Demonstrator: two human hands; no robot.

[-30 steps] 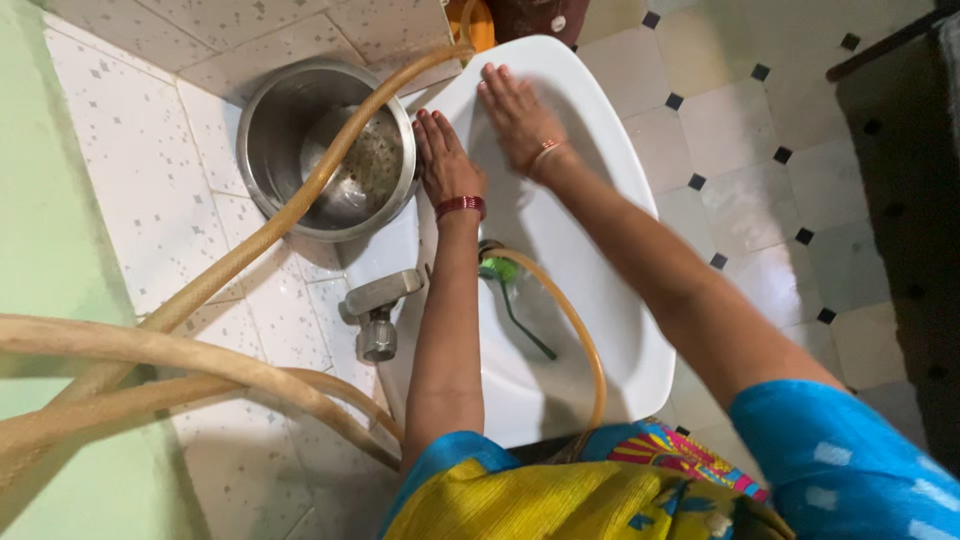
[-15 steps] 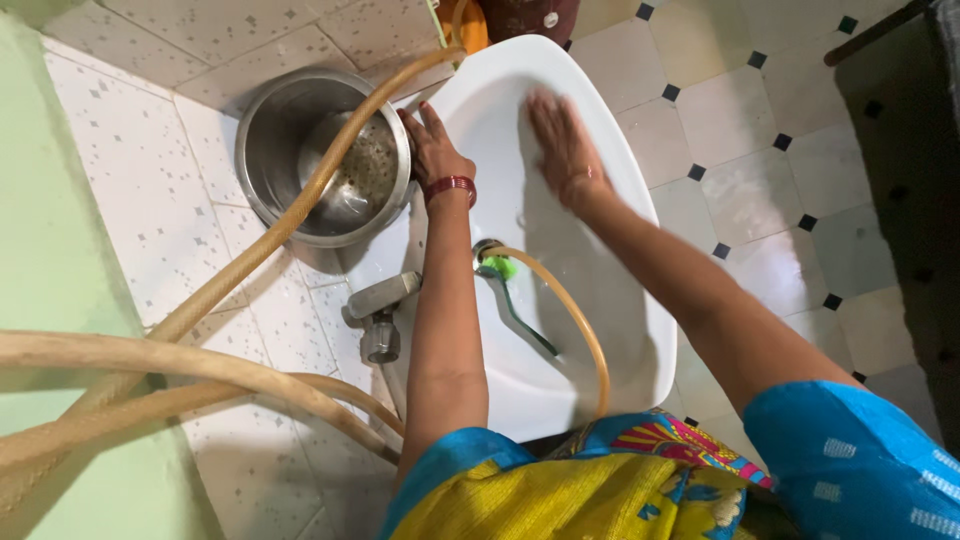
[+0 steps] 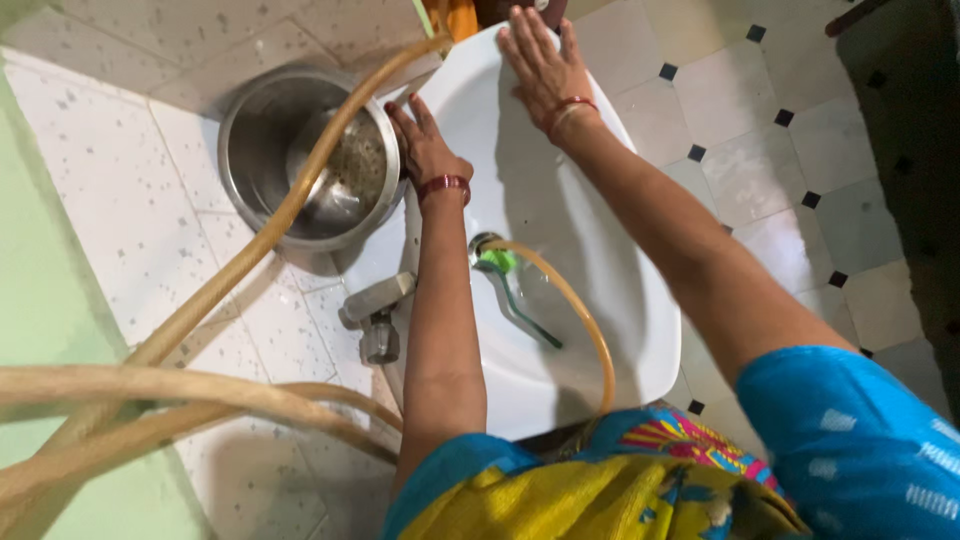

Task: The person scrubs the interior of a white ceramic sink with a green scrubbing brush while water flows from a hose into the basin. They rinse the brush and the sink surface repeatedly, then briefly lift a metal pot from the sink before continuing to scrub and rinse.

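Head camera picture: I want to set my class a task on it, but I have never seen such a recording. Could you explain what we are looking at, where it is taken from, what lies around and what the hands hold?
The picture comes from a camera worn on a person's head, looking straight down, so the two bare arms reaching away from the bottom edge are the wearer's own. There is no machine. Below them is a white washbasin above a tiled floor. The left hand rests on the basin's left rim, next to a steel pot that stands beside it. The right hand lies flat, fingers spread, on the far part of the basin. Neither hand holds anything. A thin tan hose curves through the bowl, and a green-handled tool lies near the drain. A metal tap sits at the left edge. Thicker tan hoses cross the left side, one passing over the pot.
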